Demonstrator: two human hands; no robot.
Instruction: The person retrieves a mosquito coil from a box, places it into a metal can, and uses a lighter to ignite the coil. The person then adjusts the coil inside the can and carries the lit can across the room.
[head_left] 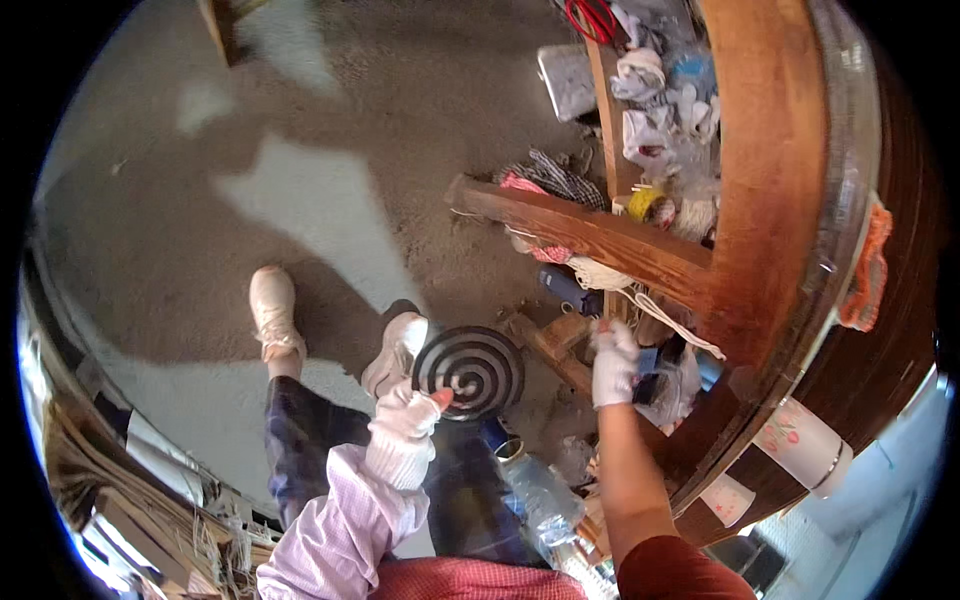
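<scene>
A black spiral mosquito coil (468, 374) is in my left hand (402, 425), which wears a white glove with bare fingertips. The thumb and fingers pinch the coil near its lower left, and it hangs above the floor beside my shoe. My right hand (614, 366), gloved in white too, reaches among the clutter on the low wooden rack under the table. Its fingers are blurred, so whether they hold anything is unclear. Just beyond it lie a dark blue cylinder (568, 288) and a loop of cream cord (640, 298).
A wooden beam (590, 232) juts left from the table frame (765, 150). Bags, a yellow tape roll (650, 205) and cloths crowd the rack. A clear plastic bottle (540, 497) lies near my knees. A white patterned cup (800, 445) stands on the tabletop.
</scene>
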